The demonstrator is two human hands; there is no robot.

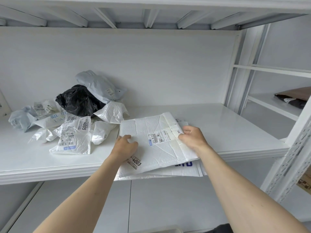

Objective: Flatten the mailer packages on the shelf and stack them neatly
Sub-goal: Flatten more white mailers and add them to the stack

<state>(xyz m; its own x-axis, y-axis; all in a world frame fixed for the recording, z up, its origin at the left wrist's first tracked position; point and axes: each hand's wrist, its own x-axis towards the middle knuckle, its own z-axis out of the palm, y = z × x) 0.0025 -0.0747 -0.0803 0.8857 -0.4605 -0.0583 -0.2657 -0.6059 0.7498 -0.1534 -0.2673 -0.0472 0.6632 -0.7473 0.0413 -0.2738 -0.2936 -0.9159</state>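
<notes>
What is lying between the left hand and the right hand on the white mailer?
In the head view, between the left hand and the right hand lies the top white mailer's printed shipping label with barcodes; nothing else sits there.

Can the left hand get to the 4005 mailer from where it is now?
Probably yes. The left hand rests on the top mailer of the stack; the 4005 mailer lies flat just to its left on the shelf, front of the pile, nothing between them.

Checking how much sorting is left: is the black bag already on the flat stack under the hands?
No, the black bag sits in the crumpled pile at the left, apart from the flat stack.
</notes>
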